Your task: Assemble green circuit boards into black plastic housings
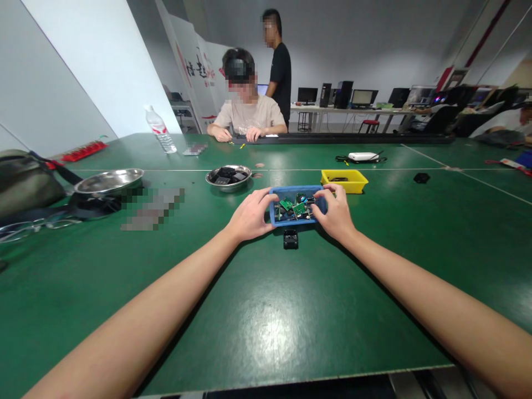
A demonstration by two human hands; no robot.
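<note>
A blue plastic bin [297, 223] stands on the green table with several small green circuit boards [299, 210] and wired parts inside. My left hand [253, 216] grips its left end, thumb and fingers around the rim. At the other end, my right hand [336, 210] is closed on the right rim, its fingertips reaching slightly over the inside. Just in front of the bin lies a small black plastic housing [291, 239], touched by neither hand.
Behind the bin are a yellow bin [353, 185] and a metal bowl [229, 187] of black parts. An empty-looking metal dish [108, 182], glasses [39, 226] and a bag [27, 185] lie left. A water bottle [161, 132] stands farther back. A person [249, 113] sits opposite.
</note>
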